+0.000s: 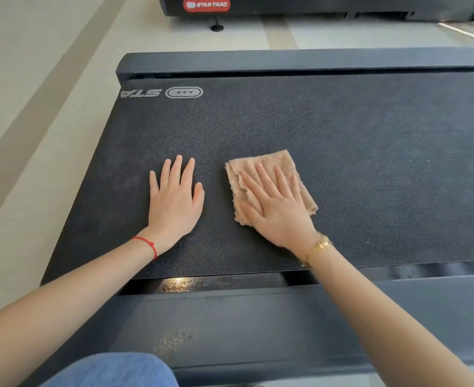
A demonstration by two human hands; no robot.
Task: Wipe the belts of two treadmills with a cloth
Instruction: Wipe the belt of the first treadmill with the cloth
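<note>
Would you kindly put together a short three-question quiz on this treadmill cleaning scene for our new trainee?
1. True or false: the right hand lies flat on the cloth.
2. What does the left hand touch? A) the cloth B) the bare belt C) the side rail
3. Fill in: the second treadmill bears a ___ logo badge.

Key: 1 true; 2 B; 3 red.

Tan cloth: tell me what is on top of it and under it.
The right hand lies flat on the tan cloth, fingers spread. Under it is the treadmill belt; the covered belt patch cannot be seen.
</note>
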